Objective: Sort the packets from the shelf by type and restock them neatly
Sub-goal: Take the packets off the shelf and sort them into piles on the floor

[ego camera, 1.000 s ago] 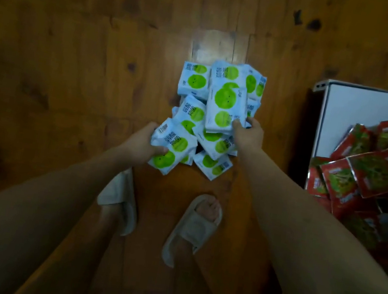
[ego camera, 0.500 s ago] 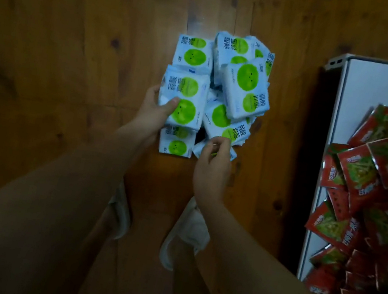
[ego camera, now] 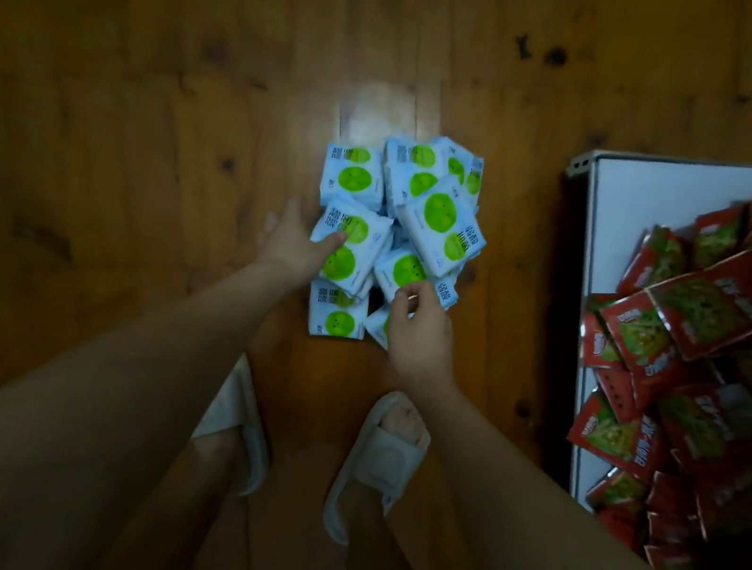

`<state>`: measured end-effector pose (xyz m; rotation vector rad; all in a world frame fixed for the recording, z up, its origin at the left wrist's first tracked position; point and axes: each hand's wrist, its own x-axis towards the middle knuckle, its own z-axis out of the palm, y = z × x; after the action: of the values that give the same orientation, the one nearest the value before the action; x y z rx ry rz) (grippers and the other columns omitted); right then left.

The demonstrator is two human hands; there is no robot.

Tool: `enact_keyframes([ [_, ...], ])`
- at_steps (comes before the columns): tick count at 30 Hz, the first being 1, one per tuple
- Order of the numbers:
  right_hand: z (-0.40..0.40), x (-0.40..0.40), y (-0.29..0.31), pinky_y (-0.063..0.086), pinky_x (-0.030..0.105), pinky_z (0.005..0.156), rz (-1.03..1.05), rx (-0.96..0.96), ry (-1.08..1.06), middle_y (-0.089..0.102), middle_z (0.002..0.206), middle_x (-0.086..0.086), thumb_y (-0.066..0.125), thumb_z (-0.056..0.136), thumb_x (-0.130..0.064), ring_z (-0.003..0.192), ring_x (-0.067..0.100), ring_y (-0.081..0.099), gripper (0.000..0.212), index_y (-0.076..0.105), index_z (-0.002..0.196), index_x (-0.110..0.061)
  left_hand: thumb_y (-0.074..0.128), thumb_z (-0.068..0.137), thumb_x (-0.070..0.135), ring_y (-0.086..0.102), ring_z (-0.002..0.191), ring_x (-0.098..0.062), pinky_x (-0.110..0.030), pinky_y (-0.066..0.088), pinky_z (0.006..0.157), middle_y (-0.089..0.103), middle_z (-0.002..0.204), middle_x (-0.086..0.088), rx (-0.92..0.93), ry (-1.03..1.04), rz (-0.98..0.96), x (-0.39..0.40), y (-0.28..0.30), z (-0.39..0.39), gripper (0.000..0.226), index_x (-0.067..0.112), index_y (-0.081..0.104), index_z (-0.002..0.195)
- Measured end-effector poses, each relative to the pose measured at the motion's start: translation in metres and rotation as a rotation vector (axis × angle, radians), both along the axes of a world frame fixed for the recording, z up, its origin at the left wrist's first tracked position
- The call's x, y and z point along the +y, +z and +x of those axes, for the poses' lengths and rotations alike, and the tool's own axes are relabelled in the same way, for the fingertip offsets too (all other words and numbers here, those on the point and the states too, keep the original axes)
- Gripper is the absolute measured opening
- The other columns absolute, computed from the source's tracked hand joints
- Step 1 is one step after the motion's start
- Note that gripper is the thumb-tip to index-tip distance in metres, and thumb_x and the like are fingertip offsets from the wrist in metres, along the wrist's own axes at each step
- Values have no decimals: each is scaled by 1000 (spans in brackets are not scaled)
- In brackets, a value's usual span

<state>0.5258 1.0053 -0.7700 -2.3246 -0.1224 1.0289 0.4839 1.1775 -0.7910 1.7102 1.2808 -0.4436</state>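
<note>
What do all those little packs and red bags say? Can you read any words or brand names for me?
White and blue packets with green circles on the wooden floor: dark printed lines beside the circles, too blurred to read.
Red snack bags with green pictures on the white shelf: pale lettering, too small and blurred to read.
No other text, numbers or signs show.

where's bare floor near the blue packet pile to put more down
Bare wood floor lies left of the blue packets, beyond the left hand, and above the pile. A narrower strip runs between the pile and the white shelf. The shelf is crowded with red packets; below the pile are the slippers.
</note>
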Motion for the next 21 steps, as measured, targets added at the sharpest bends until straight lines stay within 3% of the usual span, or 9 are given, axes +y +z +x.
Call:
enact_keyframes([
  [3, 19, 3, 61, 36, 31, 55, -60, 217, 109, 54, 77, 9, 43, 102, -26, 64, 21, 48, 21, 53, 96, -8, 63, 92, 39, 34, 137, -32, -37, 27, 110, 42, 144, -17, 3, -198, 54, -3, 82, 1, 65, 12, 36, 145],
  [5, 27, 4, 126, 34, 31, 56, -54, 244, 142, 51, 77, 10, 47, 99, -25, 66, 23, 47, 19, 50, 88, -10, 64, 91, 37, 45, 129, -31, -37, 35, 105, 50, 138, -14, 10, -338, 51, -11, 151, 0, 58, 14, 44, 140],
  [7, 30, 1, 205, 34, 31, 56, -47, 206, 166, 53, 75, 7, 49, 97, -26, 71, 23, 51, 19, 50, 85, -11, 64, 90, 39, 54, 120, -29, -37, 43, 98, 57, 131, -13, 20, -440, 21, -22, 227, -6, 53, 15, 50, 135],
  [11, 23, -20, 354, 41, 33, 72, -46, 107, 247, 64, 92, 13, 54, 94, -25, 92, 29, 60, 17, 54, 84, -12, 59, 91, 44, 61, 106, -28, -36, 49, 84, 65, 116, -9, 37, -636, 54, -45, 372, -23, 44, 20, 57, 127],
  [14, 11, -41, 440, 37, 34, 68, -55, -5, 316, 62, 91, 14, 53, 95, -25, 93, 32, 60, 22, 48, 76, -15, 56, 90, 48, 62, 99, -25, -36, 51, 80, 68, 104, -4, -22, -739, 166, -54, 453, -31, 36, 24, 59, 118],
  [17, -14, -65, 504, 36, 35, 63, -82, -124, 281, 63, 87, 13, 51, 95, -26, 87, 32, 60, 21, 50, 79, -12, 54, 91, 49, 61, 84, -18, -31, 48, 70, 69, 94, 3, -129, -825, 228, -71, 518, -38, 27, 28, 60, 107],
  [21, -60, -96, 559, 51, 42, 72, -81, -239, 75, 66, 85, 12, 52, 94, -33, 86, 33, 63, 25, 58, 83, -11, 54, 89, 51, 62, 82, -17, -32, 49, 68, 65, 84, 5, -277, -989, 293, -99, 576, -54, 23, 29, 61, 90],
])
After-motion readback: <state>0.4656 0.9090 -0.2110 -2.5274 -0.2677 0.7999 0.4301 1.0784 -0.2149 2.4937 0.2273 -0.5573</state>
